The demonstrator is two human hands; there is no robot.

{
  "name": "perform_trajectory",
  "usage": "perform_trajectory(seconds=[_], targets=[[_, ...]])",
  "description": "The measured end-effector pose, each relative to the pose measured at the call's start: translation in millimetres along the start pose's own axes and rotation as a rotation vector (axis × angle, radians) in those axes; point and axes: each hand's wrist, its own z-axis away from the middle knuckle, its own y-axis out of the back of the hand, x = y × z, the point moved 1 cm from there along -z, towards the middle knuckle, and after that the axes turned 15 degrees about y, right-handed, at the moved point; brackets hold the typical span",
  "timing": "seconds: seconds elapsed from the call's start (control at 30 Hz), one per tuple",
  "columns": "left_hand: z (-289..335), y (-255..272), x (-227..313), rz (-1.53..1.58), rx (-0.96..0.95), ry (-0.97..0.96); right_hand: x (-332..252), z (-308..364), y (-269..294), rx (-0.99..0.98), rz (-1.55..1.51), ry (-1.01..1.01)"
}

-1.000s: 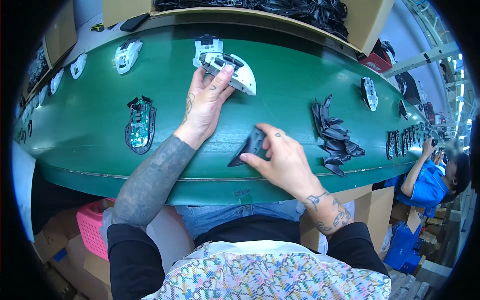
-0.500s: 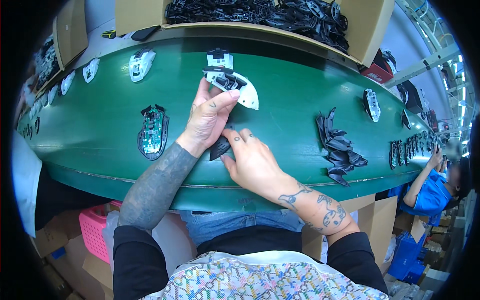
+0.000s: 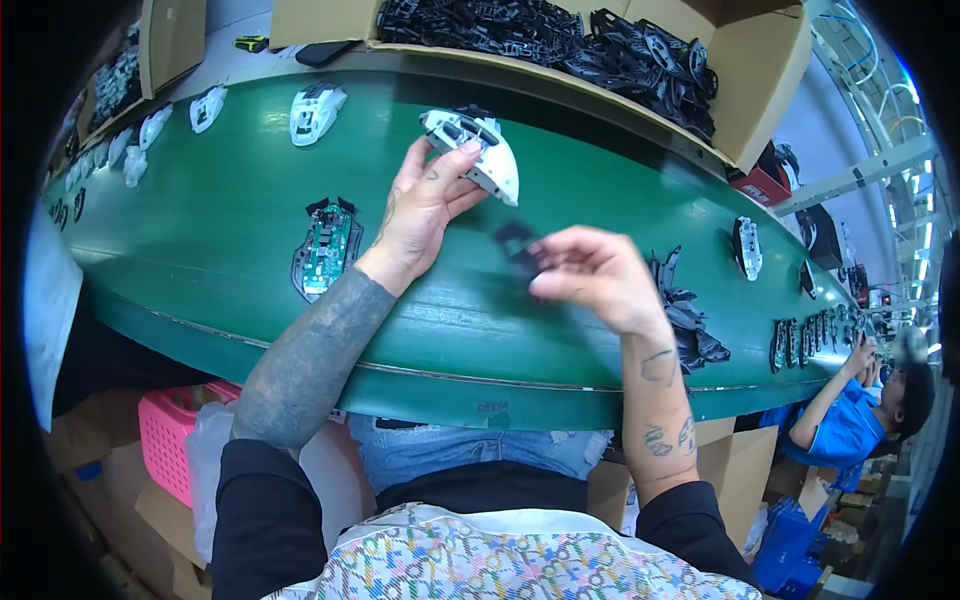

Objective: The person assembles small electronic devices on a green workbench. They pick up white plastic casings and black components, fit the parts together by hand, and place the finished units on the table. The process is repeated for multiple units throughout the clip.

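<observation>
My left hand (image 3: 418,215) is closed around a white computer-mouse shell (image 3: 500,168) with black parts set in it, holding it above the green belt. Thumb and fingers of my right hand (image 3: 605,280) pinch a dark curved plastic mouse piece (image 3: 518,250), smeared by motion, to the right of the shell and apart from it. Left of my left wrist lies a black mouse base with a green circuit board (image 3: 327,248). A pile of black curved plastic pieces (image 3: 690,325) lies beyond my right wrist, partly hidden by it.
Several white mouse shells (image 3: 316,115) line the belt (image 3: 470,340) at the far left. A cardboard box (image 3: 745,90) of black parts stands behind the belt. Rows of black bases (image 3: 790,343) lie at right, near a person in blue (image 3: 845,425). A pink basket (image 3: 168,450) stands below left.
My right hand has moved up and to the right from beside my left wrist, with the dark piece in it. My left hand has turned the white shell slightly. The whole view has shifted a little.
</observation>
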Motion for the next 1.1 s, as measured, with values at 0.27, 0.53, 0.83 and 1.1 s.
perform_trajectory(seconds=[0.27, 0.53, 0.83, 1.1], targets=[[16, -14, -6, -0.240, -0.171, 0.077, 21, -3, 13, 0.216, -0.388, 0.284], [18, -15, -7, -0.347, -0.204, 0.008, 20, -5, 7, 0.222, -0.273, 0.241], [19, -14, -8, -0.334, -0.162, -0.021, 19, -6, -6, 0.312, -0.121, 0.269], [25, -14, -4, -0.264, -0.178, 0.061, 20, -8, -17, 0.337, -0.052, 0.380]])
